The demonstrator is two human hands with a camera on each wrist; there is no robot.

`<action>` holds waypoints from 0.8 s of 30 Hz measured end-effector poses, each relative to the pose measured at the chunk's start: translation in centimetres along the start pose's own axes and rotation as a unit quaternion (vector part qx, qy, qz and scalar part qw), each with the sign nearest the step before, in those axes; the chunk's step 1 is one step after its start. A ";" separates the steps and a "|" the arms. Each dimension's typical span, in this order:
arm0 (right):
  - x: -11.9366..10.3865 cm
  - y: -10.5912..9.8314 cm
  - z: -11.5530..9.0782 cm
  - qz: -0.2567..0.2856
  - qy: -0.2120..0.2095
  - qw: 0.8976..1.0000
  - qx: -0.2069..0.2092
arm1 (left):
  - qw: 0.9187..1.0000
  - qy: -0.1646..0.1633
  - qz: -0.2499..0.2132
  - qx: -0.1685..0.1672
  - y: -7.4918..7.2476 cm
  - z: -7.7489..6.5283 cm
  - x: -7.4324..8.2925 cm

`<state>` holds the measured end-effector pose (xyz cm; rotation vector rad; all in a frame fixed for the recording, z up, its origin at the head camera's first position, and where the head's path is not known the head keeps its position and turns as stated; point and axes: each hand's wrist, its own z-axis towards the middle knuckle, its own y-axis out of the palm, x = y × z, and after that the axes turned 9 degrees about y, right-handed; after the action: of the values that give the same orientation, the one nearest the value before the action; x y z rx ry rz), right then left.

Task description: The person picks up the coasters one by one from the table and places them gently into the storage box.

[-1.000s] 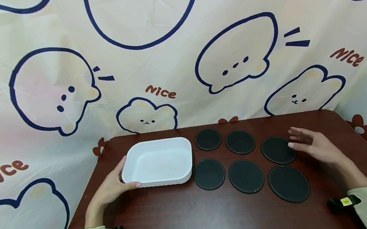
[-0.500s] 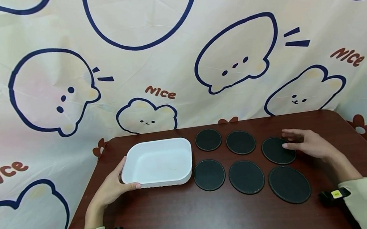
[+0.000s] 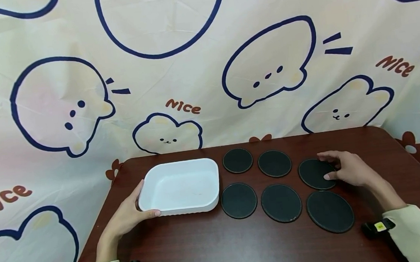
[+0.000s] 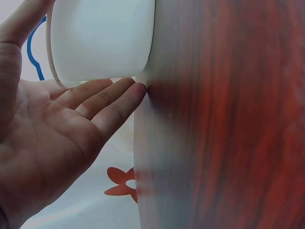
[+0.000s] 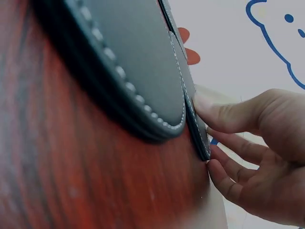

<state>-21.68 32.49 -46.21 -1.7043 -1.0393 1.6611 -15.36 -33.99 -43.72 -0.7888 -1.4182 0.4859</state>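
In the head view, a white rectangular dish (image 3: 179, 185) stands at the left of the table. My left hand (image 3: 125, 211) holds its near-left corner, thumb along the front wall and fingers along the left end. The left wrist view shows those fingers (image 4: 116, 112) nearly straight against the dish. On the right, my right hand (image 3: 350, 168) grips the right edge of a round black coaster (image 3: 313, 175). In the right wrist view its thumb (image 5: 224, 114) lies on the coaster's face (image 5: 195, 126), with fingertips at the rim. The hand covers part of that coaster.
Several more black coasters lie in two rows on the brown table (image 3: 220, 250): the nearest is a stitched-edge coaster (image 3: 330, 211) just in front of the right hand. A coaster (image 3: 239, 200) lies close beside the dish. A patterned cloth (image 3: 205, 77) hangs behind the table.
My right hand has moved left and slightly down onto the coaster at the back right, its thumb and fingers closing at the edge. The left hand and dish have stayed in place.
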 end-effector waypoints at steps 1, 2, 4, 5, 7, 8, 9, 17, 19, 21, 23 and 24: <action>0.0 0.0 0.0 -0.003 -0.003 1.000 0.001 | 1.000 0.000 0.000 0.000 0.0 0.0 0.0; 0.0 0.1 0.0 -0.008 -0.005 1.000 0.001 | 1.000 0.001 0.001 -0.001 0.0 0.0 0.0; -0.1 0.1 -0.1 -0.017 -0.010 1.000 -0.003 | 1.000 0.003 0.003 -0.001 0.1 0.0 -0.1; -0.1 0.1 -0.1 -0.022 -0.012 1.000 -0.007 | 1.000 0.003 0.003 -0.001 0.1 0.0 -0.1; -0.2 0.1 -0.1 -0.027 -0.014 0.999 -0.015 | 1.000 0.006 0.003 -0.001 0.1 0.0 -0.1; -0.2 0.0 -0.1 -0.026 -0.013 0.999 -0.017 | 1.000 0.006 0.004 -0.001 0.1 0.0 -0.1; -0.2 0.0 -0.1 -0.024 -0.013 0.999 -0.018 | 1.000 0.007 0.002 -0.001 0.1 0.1 -0.2; 0.1 -0.6 -0.2 0.029 0.010 1.000 0.001 | 1.000 0.009 -0.002 -0.002 0.0 0.1 -0.1; 0.2 -0.7 -0.1 0.035 0.011 0.999 0.004 | 1.000 0.008 -0.001 -0.002 0.0 0.1 -0.1; 0.2 -0.6 0.0 0.039 0.011 0.999 0.001 | 1.000 0.008 -0.001 -0.001 0.0 0.1 -0.1; 0.1 -0.4 0.0 0.040 0.010 0.999 -0.005 | 1.000 0.008 -0.001 -0.001 0.0 0.0 -0.1; 0.0 -0.3 0.0 0.038 0.010 0.999 -0.008 | 1.000 0.007 0.000 -0.002 0.0 0.0 -0.1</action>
<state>-21.75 32.72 -45.97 -1.7878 -0.9928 1.6834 -15.41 -34.04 -43.75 -0.7930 -1.4067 0.4769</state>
